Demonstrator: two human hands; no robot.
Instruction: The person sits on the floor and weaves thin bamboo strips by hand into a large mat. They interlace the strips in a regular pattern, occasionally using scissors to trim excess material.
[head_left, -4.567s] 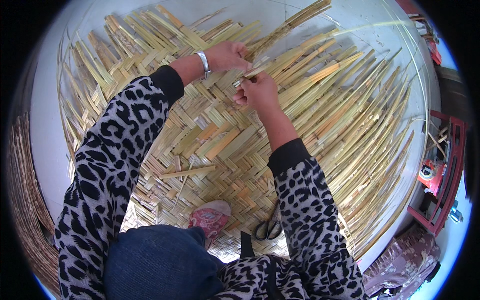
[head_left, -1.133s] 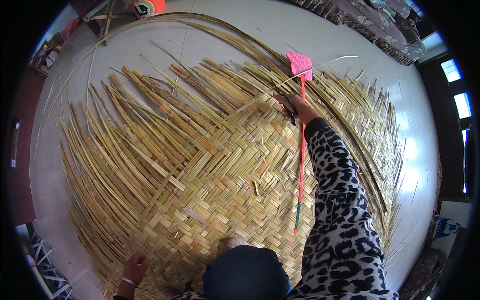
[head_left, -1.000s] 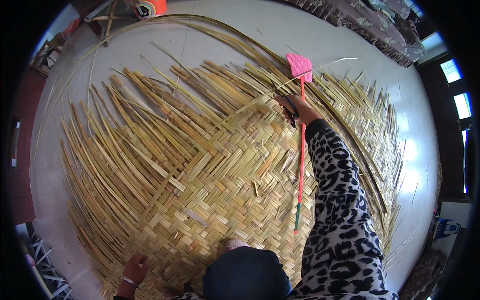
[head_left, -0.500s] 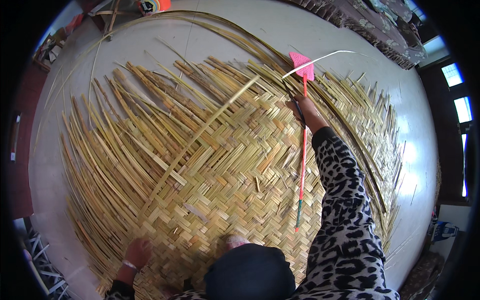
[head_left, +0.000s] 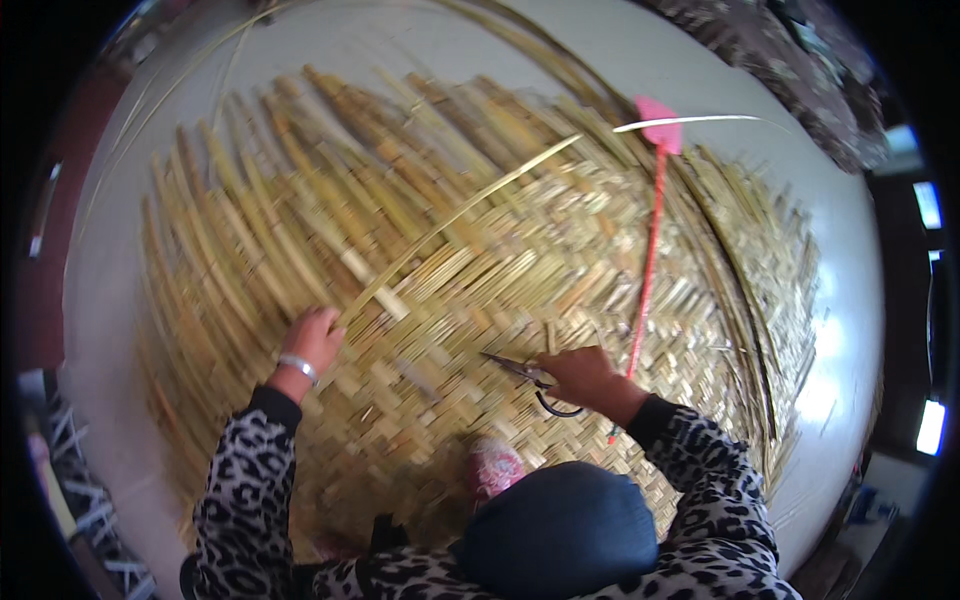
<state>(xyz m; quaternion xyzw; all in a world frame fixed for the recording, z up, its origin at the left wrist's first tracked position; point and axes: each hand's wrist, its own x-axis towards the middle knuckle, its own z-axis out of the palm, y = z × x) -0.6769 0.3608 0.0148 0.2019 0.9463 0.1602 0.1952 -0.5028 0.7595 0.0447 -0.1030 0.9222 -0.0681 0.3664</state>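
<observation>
My left hand (head_left: 313,343) is closed on the lower end of a long pale bamboo strip (head_left: 470,215), which slants up and right over the woven mat. In my right hand (head_left: 583,381) are dark scissors (head_left: 520,370), their blades pointing left and one looped handle hanging below my fingers. Under both hands spreads a large woven bamboo mat (head_left: 480,320), its loose strip ends fanning out toward the far left. A pink fly swatter (head_left: 650,240) with a red handle lies across the mat just right of my right hand. The picture is partly smeared by motion.
Several long, dark strips (head_left: 745,300) curve over the mat's right side. A short white strip (head_left: 700,122) crosses the swatter's head. My foot in a pink shoe (head_left: 495,465) rests on the mat. Grey floor (head_left: 840,260) surrounds it; a patterned cover (head_left: 760,60) hangs at the far right.
My right hand has drawn back toward me with the scissors, away from the cut end of the bamboo strip. My left hand has moved up and forward and now grips the strip's near end.
</observation>
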